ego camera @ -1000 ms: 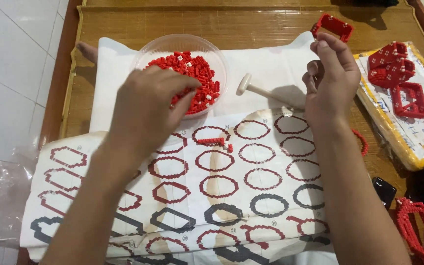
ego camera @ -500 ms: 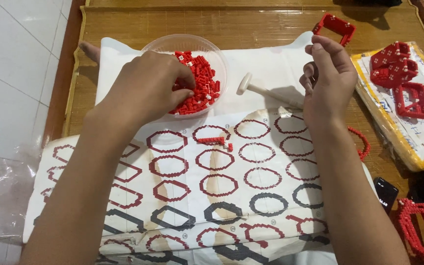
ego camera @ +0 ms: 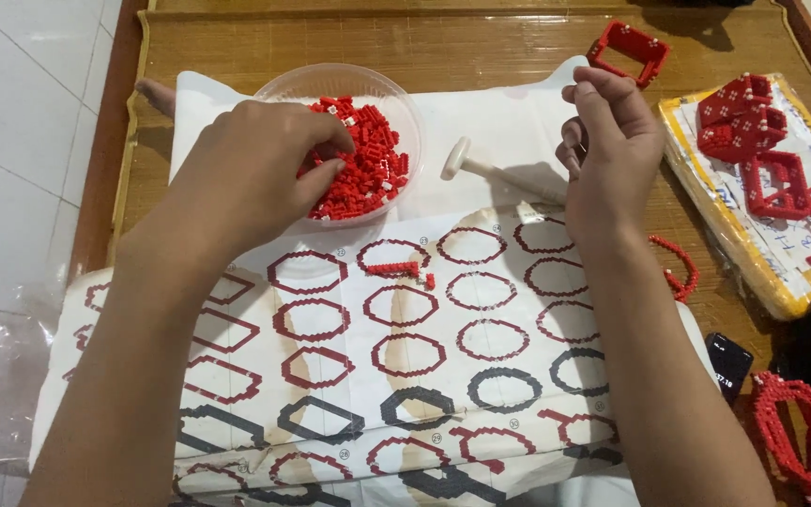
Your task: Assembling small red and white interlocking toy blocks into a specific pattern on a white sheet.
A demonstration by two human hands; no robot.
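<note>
1. At nine o'clock, a crumpled clear plastic bag (ego camera: 2,394) lies on the white floor tiles beside the wooden table (ego camera: 237,38).
2. Your left hand (ego camera: 255,174) now reaches into the clear plastic bowl (ego camera: 279,89) at eleven o'clock, fingers curled down among the small red bricks (ego camera: 368,164); a second ago it hovered just short of the rim. Whether a brick is already pinched, you cannot tell, as the knuckles hide the fingertips.
3. At the centre, the printed instruction sheet (ego camera: 377,376) of red and black ring diagrams lies flat, with a short strip of joined red bricks (ego camera: 396,270) resting on it where it lay before.
4. Just above, at twelve o'clock, a small white mallet-like tool (ego camera: 481,169) lies on the white cloth (ego camera: 509,113).
5. Your right hand (ego camera: 612,160), at one o'clock, has lifted slightly and hangs loosely curled, thumb near forefinger; anything between them is too small to tell.
6. At two to four o'clock, finished red brick assemblies (ego camera: 762,141) sit on a yellow-edged packet (ego camera: 706,197), a dark phone (ego camera: 726,361) nearby.
</note>
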